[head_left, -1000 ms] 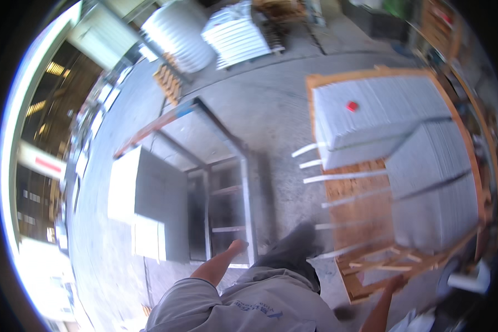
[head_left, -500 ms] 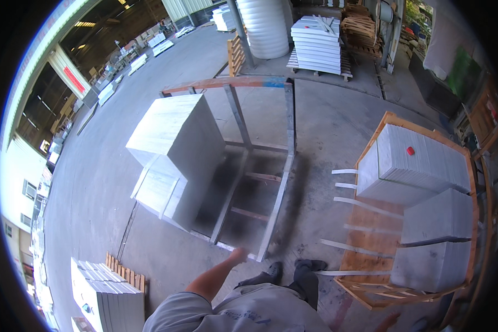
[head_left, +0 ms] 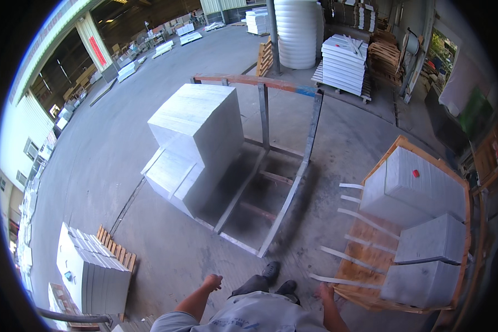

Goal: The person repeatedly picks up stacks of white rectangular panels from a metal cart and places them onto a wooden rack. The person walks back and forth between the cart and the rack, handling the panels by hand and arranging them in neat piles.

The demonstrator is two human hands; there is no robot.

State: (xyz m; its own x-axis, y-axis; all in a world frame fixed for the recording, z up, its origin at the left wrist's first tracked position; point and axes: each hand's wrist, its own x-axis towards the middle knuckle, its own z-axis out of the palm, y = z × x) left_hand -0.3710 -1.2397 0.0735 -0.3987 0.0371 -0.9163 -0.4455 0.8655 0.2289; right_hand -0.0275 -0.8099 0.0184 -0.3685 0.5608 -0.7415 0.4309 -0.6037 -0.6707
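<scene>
My left hand [head_left: 213,282] hangs in the air in front of my body, fingers loosely apart and holding nothing. Beyond it stands a metal frame rack [head_left: 285,216] with pale stone slabs [head_left: 196,119] stacked on its left side. My right hand [head_left: 325,291] hangs low by the near left corner of a wooden crate [head_left: 365,252], fingers apart, close to a white strap [head_left: 346,281]. Grey-white slabs [head_left: 423,282] stand in the crate in several blocks, and a small red object [head_left: 416,173] rests on the far one.
White slabs on a pallet [head_left: 102,276] stand at the lower left, beside a metal bar [head_left: 74,317]. At the back are a large white foam roll [head_left: 296,36], a pallet stack of white slabs [head_left: 343,63] and wooden pallets [head_left: 386,58]. Concrete floor [head_left: 116,144] surrounds the rack.
My left hand has come away from the rack's near corner and drawn back toward my body. My right hand has risen into fuller view by the crate. The view has shifted.
</scene>
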